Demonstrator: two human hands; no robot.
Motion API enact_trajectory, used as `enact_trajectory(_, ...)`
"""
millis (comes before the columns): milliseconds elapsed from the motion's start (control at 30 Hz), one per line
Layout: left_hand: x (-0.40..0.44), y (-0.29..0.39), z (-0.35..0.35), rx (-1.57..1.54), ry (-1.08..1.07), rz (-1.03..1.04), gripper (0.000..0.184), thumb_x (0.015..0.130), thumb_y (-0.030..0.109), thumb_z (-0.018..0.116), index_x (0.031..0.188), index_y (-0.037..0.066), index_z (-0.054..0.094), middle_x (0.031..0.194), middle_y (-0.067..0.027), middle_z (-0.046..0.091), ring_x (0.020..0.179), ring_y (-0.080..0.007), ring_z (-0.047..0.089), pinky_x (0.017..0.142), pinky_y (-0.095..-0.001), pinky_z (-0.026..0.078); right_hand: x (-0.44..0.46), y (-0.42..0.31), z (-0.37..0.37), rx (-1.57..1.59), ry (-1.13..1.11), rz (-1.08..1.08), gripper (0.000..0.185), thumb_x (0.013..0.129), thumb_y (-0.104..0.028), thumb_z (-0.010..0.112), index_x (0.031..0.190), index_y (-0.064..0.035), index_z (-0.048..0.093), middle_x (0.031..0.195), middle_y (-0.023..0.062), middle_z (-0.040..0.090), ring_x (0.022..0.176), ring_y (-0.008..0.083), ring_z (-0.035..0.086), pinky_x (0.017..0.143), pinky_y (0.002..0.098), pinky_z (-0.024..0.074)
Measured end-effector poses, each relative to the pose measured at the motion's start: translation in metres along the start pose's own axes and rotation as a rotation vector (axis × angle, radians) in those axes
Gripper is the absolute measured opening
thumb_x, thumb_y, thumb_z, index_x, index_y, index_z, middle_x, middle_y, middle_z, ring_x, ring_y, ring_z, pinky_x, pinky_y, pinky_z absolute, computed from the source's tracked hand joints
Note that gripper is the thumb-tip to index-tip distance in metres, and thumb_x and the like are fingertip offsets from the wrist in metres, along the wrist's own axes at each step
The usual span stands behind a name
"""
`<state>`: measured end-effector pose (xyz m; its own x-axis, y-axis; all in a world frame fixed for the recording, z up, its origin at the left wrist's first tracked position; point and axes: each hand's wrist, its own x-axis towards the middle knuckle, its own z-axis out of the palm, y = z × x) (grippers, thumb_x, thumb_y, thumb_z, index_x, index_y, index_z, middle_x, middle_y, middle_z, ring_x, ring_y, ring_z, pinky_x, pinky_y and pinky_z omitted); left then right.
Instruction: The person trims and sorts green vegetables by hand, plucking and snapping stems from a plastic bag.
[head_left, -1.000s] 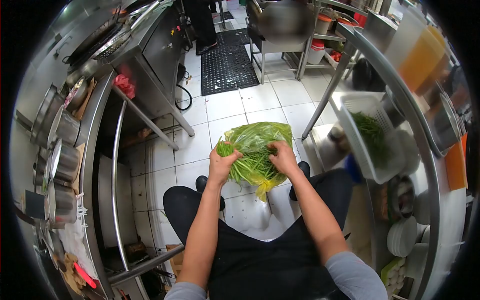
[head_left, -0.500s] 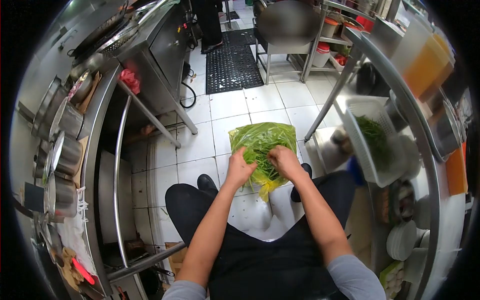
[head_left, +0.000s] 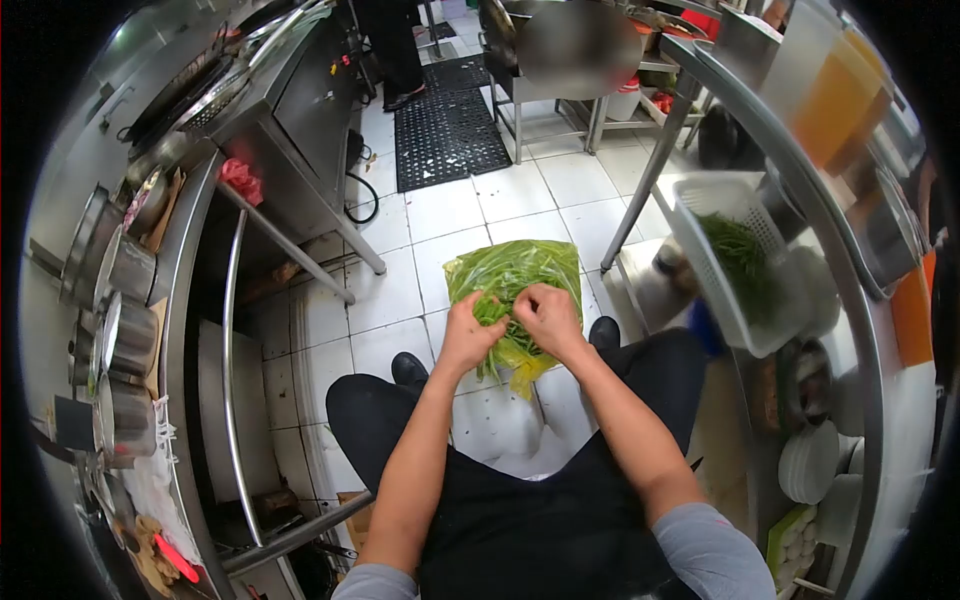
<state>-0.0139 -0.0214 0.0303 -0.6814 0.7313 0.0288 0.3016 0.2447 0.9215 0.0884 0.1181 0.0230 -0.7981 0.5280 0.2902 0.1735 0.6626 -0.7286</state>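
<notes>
Between my knees, low over the floor, lies a yellow-green plastic bag full of long green vegetable stems. My left hand is closed around a small bunch of leafy greens at the bag's left side. Just to its right, my right hand is pinched with fingertips close to that bunch; what it grips is too small to make out. The bag's yellow gathered end hangs toward me below both hands.
On my right, a metal rack holds a white plastic basket with more greens. Steel pots line the counter at left. Ahead lies a black rubber mat, with a person's dark-clothed legs beside it.
My left hand has moved slightly left and now has a clearer bunch of greens in its fingers. My right hand has come closer to it. The view has shifted a little.
</notes>
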Motion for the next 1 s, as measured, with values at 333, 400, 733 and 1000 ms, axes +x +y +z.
enact_trajectory(333,0.002,-0.009,-0.031,-0.814,0.072,-0.163,0.024,0.082,-0.001,0.067,0.103,0.000,0.055,0.088,-0.0121,0.068,0.069,-0.0159,0.064,0.063,-0.0302,0.056,-0.001,0.028,-0.002,0.500,-0.421,0.128,0.021,0.087,-0.016,0.066,0.099,0.0009,0.069,0.085,0.0103,0.068,0.075,0.0145,0.062,0.070,0.0298,0.0506)
enact_trajectory(400,0.001,-0.007,-0.034,-0.843,0.096,-0.166,0.021,0.082,-0.001,0.067,0.101,0.001,0.056,0.088,-0.0122,0.068,0.068,-0.0154,0.064,0.063,-0.0290,0.055,-0.004,0.028,0.009,0.510,-0.449,0.145,0.021,0.088,-0.017,0.066,0.098,0.0015,0.069,0.081,0.0095,0.068,0.073,0.0135,0.062,0.067,0.0298,0.0499)
enact_trajectory(733,-0.001,-0.002,-0.030,-0.475,0.213,-0.001,0.022,0.081,0.001,0.071,0.097,0.000,0.055,0.081,-0.0082,0.066,0.067,-0.0153,0.063,0.064,-0.0287,0.053,-0.004,0.013,0.027,0.108,0.112,0.013,0.017,0.078,-0.015,0.060,0.074,0.0017,0.061,0.070,0.0169,0.062,0.067,0.0342,0.062,0.063,0.0414,0.0486)
enact_trajectory(1000,-0.001,-0.002,-0.074,-0.890,0.296,-0.059,0.022,0.081,-0.002,0.067,0.097,0.000,0.053,0.079,-0.0119,0.065,0.072,-0.0222,0.068,0.061,-0.0342,0.058,-0.009,0.041,0.061,-0.109,-0.243,-0.004,0.023,0.081,-0.019,0.062,0.100,-0.0069,0.067,0.098,0.0169,0.063,0.092,0.0375,0.062,0.079,0.0476,0.0507)
